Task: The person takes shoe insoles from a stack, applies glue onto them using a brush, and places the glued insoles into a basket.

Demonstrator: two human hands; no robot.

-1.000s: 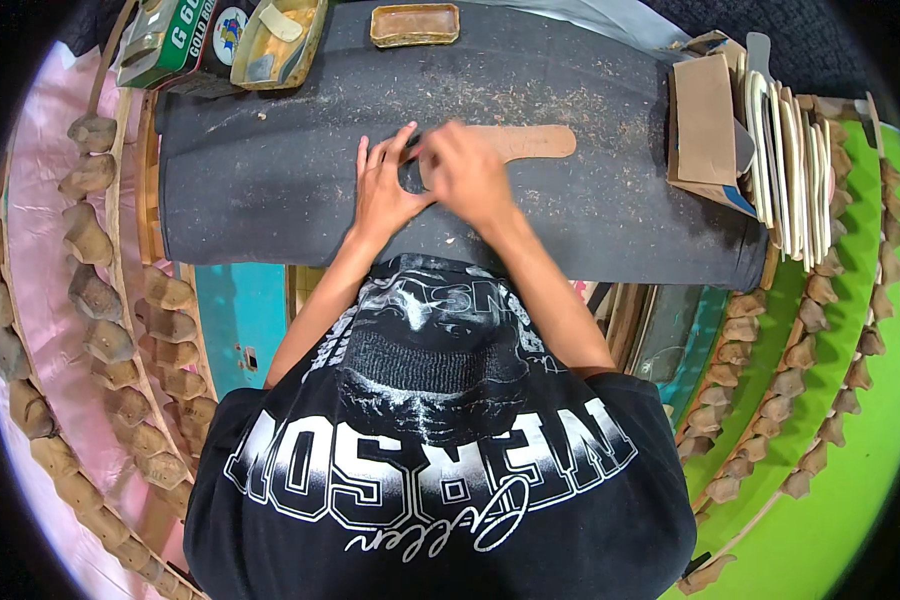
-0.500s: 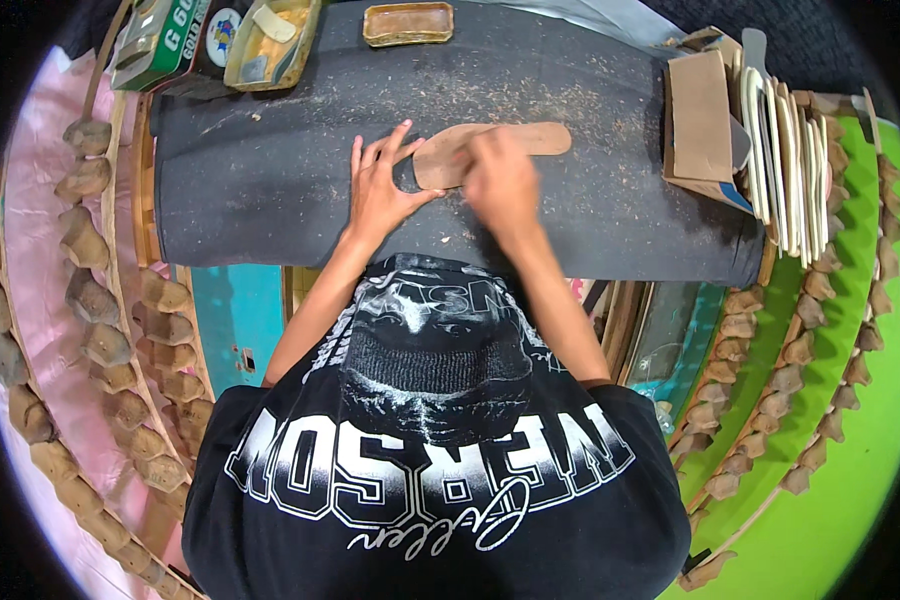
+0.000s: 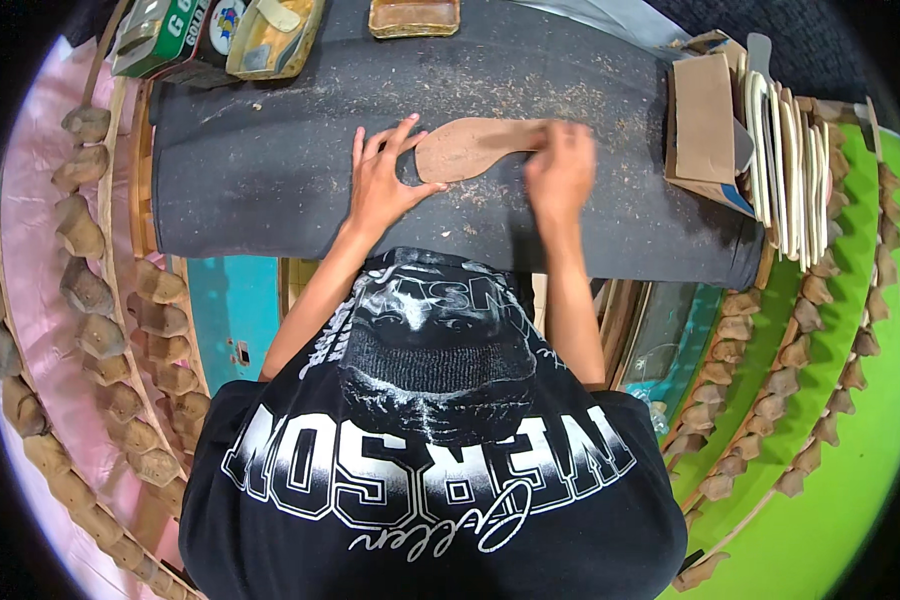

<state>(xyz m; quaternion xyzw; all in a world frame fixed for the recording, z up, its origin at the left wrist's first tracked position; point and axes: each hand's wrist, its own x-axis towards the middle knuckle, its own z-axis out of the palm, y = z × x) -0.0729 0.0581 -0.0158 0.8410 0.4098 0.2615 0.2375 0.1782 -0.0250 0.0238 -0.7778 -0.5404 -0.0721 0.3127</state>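
Observation:
A flat brown shoe insole (image 3: 465, 150) lies on the dark cloth of the worktable, its wide end to the left and its narrow end to the right. My left hand (image 3: 380, 172) is spread beside the wide end, with the thumb at its near edge and the fingers pointing away from me. Over the narrow end is my right hand (image 3: 560, 172), its fingers curled in and slightly blurred. Whatever those fingers hold, if anything, is hidden.
Light shavings litter the cloth (image 3: 300, 190). A messy tub (image 3: 292, 55) and a green tin (image 3: 175, 40) stand far left, near a shallow brown dish (image 3: 415, 18). At right, a cardboard box (image 3: 702, 120) holds upright pale sole-shaped pieces (image 3: 792, 165). Wooden shoe lasts (image 3: 85, 285) line side racks.
My right hand has slid right along the insole, from its middle to its narrow end. My left hand stays at the wide end. The insole has shifted very slightly.

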